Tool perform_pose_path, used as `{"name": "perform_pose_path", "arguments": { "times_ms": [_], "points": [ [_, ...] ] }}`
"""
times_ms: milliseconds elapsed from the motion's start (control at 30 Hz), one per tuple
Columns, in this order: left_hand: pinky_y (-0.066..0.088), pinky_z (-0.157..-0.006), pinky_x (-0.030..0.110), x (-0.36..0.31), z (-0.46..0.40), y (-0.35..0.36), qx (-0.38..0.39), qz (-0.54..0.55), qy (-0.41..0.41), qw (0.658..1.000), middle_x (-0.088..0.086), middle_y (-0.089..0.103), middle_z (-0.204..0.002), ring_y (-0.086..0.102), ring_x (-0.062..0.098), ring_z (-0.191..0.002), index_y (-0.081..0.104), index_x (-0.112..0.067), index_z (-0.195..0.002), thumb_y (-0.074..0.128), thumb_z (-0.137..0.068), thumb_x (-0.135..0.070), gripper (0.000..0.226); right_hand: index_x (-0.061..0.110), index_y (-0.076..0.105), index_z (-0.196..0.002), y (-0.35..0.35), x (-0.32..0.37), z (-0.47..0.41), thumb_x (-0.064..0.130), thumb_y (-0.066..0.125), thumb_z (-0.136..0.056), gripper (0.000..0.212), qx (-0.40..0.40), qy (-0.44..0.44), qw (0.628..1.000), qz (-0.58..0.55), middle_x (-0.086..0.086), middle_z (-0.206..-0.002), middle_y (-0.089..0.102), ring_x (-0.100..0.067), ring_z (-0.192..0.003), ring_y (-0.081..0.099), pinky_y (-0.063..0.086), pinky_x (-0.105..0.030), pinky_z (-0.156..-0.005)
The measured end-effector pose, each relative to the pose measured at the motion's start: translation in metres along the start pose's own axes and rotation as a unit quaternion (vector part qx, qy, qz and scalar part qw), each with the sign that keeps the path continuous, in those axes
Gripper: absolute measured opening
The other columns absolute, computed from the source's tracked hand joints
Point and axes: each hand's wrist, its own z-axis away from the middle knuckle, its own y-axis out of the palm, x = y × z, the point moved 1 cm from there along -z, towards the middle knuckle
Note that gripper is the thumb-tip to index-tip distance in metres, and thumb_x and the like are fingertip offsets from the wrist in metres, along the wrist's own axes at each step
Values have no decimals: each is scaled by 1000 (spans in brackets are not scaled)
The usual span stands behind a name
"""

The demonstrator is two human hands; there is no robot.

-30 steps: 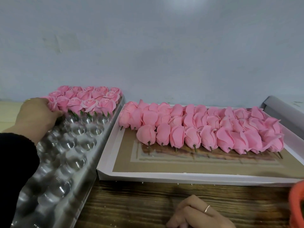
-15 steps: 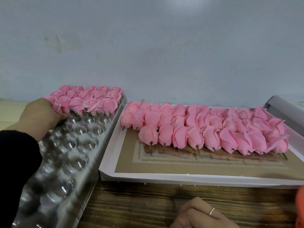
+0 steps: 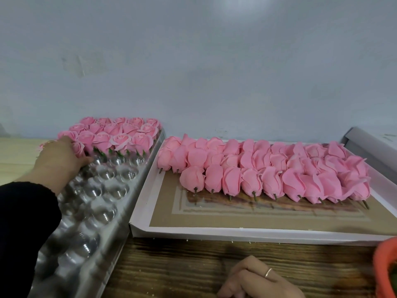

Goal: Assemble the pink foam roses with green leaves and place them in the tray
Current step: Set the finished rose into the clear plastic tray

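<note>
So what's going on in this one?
A person is filling a clear plastic tray with pink foam roses. The left hand reaches to the tray's far end and rests at a finished rose beside the rows already standing there on green leaves; the nearer cups are unfilled. The right hand, wearing a ring, lies loosely curled on the wooden table. Rose heads without leaves wait in the cardboard box lid.

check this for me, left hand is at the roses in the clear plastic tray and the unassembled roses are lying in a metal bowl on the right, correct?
Not quite. The head view shows the unassembled roses lying in a flat white cardboard box, not a metal bowl. The rest holds: the left hand is at the roses in the clear plastic tray.
</note>
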Motion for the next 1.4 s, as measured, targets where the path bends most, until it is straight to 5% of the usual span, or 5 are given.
{"name": "perform_pose_path", "arguments": {
  "times_ms": [400, 700, 1067, 1267, 1400],
  "points": [
    [42, -83, 44, -3, 24, -28, -38, 35, 39, 998, 35, 50, -114, 53, 44, -96, 44, -1, -129, 67, -79, -5, 54, 39, 60, -80, -10, 5, -10, 53, 50, -72, 19, 27, 23, 998, -49, 19, -90, 53, 6, -72, 54, 37, -1, -75],
    [33, -61, 28, -51, 76, -47, -98, 184, 153, 966, 13, 56, -89, 50, 26, -77, 53, -9, -92, 58, -86, -7, 8, 41, 56, -87, -13, 14, -10, 33, 57, -70, 18, 12, 36, 998, -44, 16, -100, 52, 0, -77, 57, 40, -6, -70],
    [40, -60, 26, -102, 154, -3, 127, 242, 137, 952, 1, 51, -70, 56, 24, -73, 44, -17, -70, 57, -87, -10, 23, 23, 66, -81, -20, 21, -4, 31, 56, -73, 15, 42, 47, 995, -78, 15, -86, 54, -2, -82, 58, 43, -10, -73],
    [41, -68, 32, -120, 163, 33, 161, 221, 71, 959, 10, 57, -79, 57, 28, -79, 44, -13, -75, 59, -82, -12, 17, 19, 66, -83, -24, 24, -1, 17, 62, -84, 5, 66, 40, 994, -81, 16, -91, 50, 1, -89, 53, 39, -6, -77],
    [28, -51, 24, -135, 159, 39, 142, 189, 86, 968, 12, 51, -96, 47, 22, -77, 41, -10, -87, 60, -84, -19, 21, 19, 65, -82, -25, 22, 0, 17, 61, -83, 5, 64, 38, 994, -81, 16, -91, 51, 1, -87, 53, 39, -6, -77]
  ]
}}
